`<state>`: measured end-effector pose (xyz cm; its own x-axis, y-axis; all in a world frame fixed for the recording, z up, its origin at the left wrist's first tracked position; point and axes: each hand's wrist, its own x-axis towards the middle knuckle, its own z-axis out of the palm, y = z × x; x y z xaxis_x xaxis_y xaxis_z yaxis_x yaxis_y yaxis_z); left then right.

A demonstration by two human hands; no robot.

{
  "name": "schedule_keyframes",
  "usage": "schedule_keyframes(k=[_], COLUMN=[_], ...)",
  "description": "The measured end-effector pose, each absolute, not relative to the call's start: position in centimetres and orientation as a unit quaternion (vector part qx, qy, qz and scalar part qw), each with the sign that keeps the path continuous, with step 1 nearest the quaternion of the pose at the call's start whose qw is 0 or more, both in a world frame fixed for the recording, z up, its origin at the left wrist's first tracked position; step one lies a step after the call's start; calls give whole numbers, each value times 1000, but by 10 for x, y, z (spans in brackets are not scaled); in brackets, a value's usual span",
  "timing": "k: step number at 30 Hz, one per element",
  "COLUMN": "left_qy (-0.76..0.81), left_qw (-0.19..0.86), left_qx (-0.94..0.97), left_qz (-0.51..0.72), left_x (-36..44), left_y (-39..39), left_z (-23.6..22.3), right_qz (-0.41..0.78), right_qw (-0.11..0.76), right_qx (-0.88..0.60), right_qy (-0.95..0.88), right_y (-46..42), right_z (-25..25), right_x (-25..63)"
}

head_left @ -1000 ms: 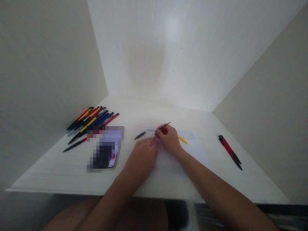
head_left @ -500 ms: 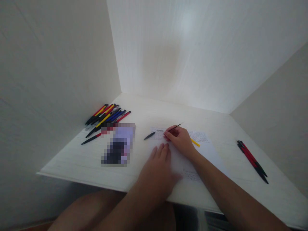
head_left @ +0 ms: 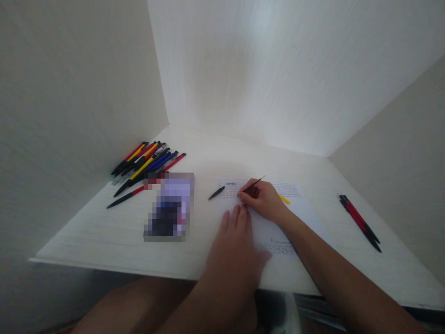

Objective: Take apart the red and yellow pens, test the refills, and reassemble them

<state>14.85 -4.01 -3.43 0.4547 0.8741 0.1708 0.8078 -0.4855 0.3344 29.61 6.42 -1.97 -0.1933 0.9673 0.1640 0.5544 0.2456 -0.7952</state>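
Note:
A sheet of paper (head_left: 306, 227) with handwritten lines lies on the white desk. My right hand (head_left: 260, 199) pinches a thin dark pen refill (head_left: 255, 183), its lower end hidden by the fingers close to the written lines. Flat on the sheet's left side rests my left hand (head_left: 236, 246), fingers stretched out and thumb apart. A black pen grip section (head_left: 216, 193) lies at the paper's upper left edge. Partly covered by my right hand is a yellow pen barrel (head_left: 284, 199).
Several red, yellow, blue and black pens (head_left: 146, 167) are piled at the left by the wall. A blurred-out phone-like rectangle (head_left: 174, 195) lies before them. Two red and black pens (head_left: 359, 222) lie at the right. White panels (head_left: 222, 83) enclose the desk (head_left: 86, 241).
The view has shifted slightly. My left hand has moved a little to the right on the paper, showing more of its thumb. My right hand still holds the refill, nearly in place.

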Motion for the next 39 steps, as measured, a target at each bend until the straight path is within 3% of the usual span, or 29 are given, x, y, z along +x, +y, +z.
schedule_keyframes(k=[27, 39], left_qy=[506, 491], left_qw=[94, 115], left_qx=[840, 850], left_qz=[172, 150], left_x=[151, 144], left_y=[-43, -42], left_z=[-38, -16], right_qz=[239, 249], right_qw=[316, 333], right_qx=[-554, -554], right_qy=[-732, -721], right_y=[61, 62], right_z=[-18, -18], right_x=[295, 297])
